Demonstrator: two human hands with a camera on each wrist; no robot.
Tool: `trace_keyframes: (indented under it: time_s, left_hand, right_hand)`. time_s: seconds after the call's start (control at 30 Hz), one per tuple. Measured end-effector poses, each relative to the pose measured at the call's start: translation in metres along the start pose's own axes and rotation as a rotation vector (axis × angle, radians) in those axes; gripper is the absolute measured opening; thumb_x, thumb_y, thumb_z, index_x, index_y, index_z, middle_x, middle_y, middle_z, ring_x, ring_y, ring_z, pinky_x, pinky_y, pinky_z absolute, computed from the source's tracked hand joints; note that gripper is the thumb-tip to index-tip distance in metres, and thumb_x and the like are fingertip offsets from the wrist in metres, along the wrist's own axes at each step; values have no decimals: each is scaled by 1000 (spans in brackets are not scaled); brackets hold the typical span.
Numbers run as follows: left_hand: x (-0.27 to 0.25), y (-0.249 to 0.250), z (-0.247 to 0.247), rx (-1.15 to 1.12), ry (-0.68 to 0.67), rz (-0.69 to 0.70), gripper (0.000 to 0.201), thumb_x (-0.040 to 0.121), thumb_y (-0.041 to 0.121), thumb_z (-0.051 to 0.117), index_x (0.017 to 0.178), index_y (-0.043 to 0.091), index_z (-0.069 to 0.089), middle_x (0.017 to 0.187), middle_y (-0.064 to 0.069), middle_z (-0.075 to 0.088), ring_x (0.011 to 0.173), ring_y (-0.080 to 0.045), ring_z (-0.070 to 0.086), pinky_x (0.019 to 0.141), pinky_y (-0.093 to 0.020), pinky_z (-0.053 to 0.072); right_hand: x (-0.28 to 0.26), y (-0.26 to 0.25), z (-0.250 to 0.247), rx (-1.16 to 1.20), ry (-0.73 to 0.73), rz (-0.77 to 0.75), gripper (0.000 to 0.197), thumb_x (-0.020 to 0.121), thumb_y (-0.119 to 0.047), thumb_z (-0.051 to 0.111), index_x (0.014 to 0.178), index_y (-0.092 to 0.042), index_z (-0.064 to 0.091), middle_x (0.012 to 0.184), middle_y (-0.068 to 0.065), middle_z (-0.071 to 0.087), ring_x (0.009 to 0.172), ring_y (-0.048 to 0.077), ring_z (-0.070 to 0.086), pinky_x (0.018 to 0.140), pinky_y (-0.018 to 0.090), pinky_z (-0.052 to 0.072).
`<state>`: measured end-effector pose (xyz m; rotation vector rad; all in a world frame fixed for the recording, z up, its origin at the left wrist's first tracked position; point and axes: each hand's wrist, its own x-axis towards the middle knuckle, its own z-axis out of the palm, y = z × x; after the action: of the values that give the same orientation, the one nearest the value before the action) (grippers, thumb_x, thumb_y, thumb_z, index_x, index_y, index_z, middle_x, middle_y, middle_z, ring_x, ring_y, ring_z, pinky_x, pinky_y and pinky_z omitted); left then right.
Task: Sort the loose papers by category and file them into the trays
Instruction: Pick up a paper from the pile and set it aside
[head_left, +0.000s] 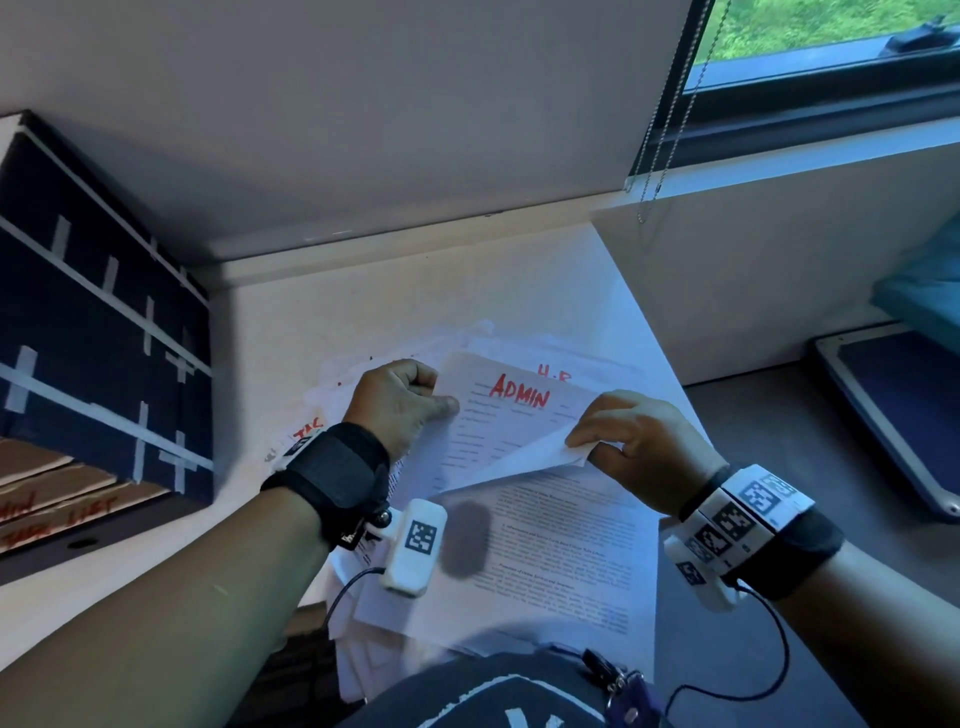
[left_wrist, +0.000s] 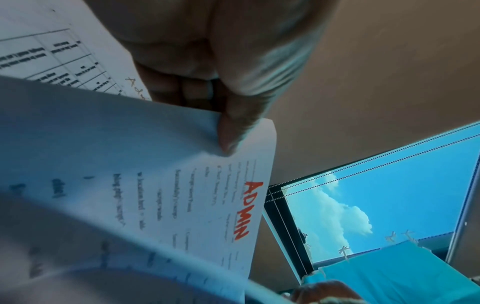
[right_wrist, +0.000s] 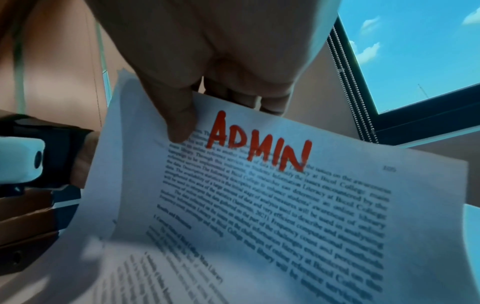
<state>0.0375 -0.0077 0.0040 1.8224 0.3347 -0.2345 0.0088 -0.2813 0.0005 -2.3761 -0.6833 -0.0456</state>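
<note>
Left hand (head_left: 402, 408): pinches the top left corner of a form sheet (head_left: 498, 421) headed ADMIN in red.
Right hand (head_left: 636, 449): grips the top edge of a text page (right_wrist: 272, 195), also marked ADMIN.
Papers (head_left: 545, 561): both sheets held above a loose pile on the surface (head_left: 291, 312).
Trays (head_left: 57, 499): cardboard, red-labelled, far left.

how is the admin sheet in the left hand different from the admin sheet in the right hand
The left hand pinches a form-like sheet of short, spaced lines; the right hand pinches a sheet of dense paragraphs. In the head view the left sheet shows its face, while the right one is curled over, blank back up. Both carry ADMIN in red marker.
</note>
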Motion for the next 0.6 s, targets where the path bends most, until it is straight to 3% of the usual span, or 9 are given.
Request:
trace_keyframes:
  time_s: [0.13,0.3,0.4,0.5,0.6]
  left_hand:
    - [-4,6,3,-13,-19,13,23,77,-10,77,77,8,64,64,3,73,61,-14,69,55,-23,54]
    - [-7,11,4,3,-30,41,22,77,-8,78,77,7,63,60,6,71,56,-9,67,53,-19,52]
    - [-6,10,5,54,-1,62,27,75,-6,81,73,12,61,48,14,58,48,0,53,52,-15,46]
    - [-5,9,5,102,6,95,31,75,-1,83,70,17,59,50,15,46,48,-3,41,52,-13,41]
    - [-5,7,4,104,-22,153,43,78,3,81,58,19,47,47,16,34,47,-4,30,48,-15,31]
  right_hand:
    - [11,2,-1,63,7,57,16,75,-21,63,79,-16,78,83,-7,68,77,7,61,76,6,42]
    - [31,-2,1,60,-7,64,9,77,-9,75,85,-12,79,85,3,70,79,20,66,76,29,52]
    - [45,-7,1,61,5,86,11,80,-11,77,91,-10,79,86,5,72,80,23,67,78,29,51]
    - [59,-8,0,46,-41,204,16,83,-18,76,99,-15,77,95,-1,72,89,17,64,84,25,47]
    - [69,-7,0,42,-81,243,11,83,-19,76,94,-16,76,98,-2,71,90,16,64,83,25,47]
